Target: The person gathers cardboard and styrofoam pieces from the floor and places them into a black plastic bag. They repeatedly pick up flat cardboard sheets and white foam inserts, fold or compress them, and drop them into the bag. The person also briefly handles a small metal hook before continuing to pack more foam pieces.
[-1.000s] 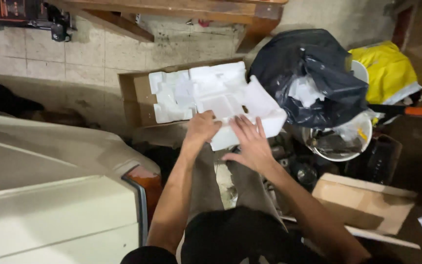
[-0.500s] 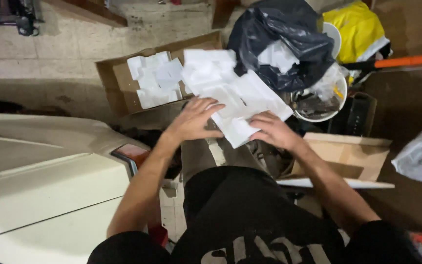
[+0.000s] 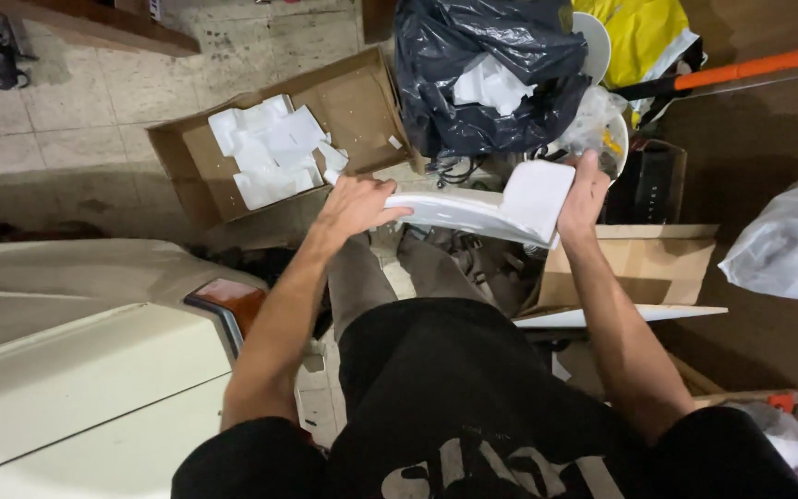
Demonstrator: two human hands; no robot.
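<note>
- A white foam sheet (image 3: 473, 211) is being held flat between two hands, out over the knees, just in front of the black bag (image 3: 491, 74).
- Its left end is being gripped by the left hand (image 3: 353, 205), fingers curled over the edge; its right end, bent upward, is being clasped by the right hand (image 3: 586, 196).
- The sheet's underside is being hidden from view, and whether it is one piece or several stacked cannot be told.
- One open carton (image 3: 362, 111) is lying just beyond the left hand, with several white foam scraps (image 3: 270, 148) inside; an exact count is being prevented by overlap.
- A second box (image 3: 644, 263) is sitting under the right forearm, partly covered.
- A cream car body (image 3: 76, 370) is being cut off at the left edge.
- Bare tiled floor (image 3: 66, 120) is being left open at the upper left; the right side is crowded by one orange handle (image 3: 750, 66) and one pale bag (image 3: 791, 240).
</note>
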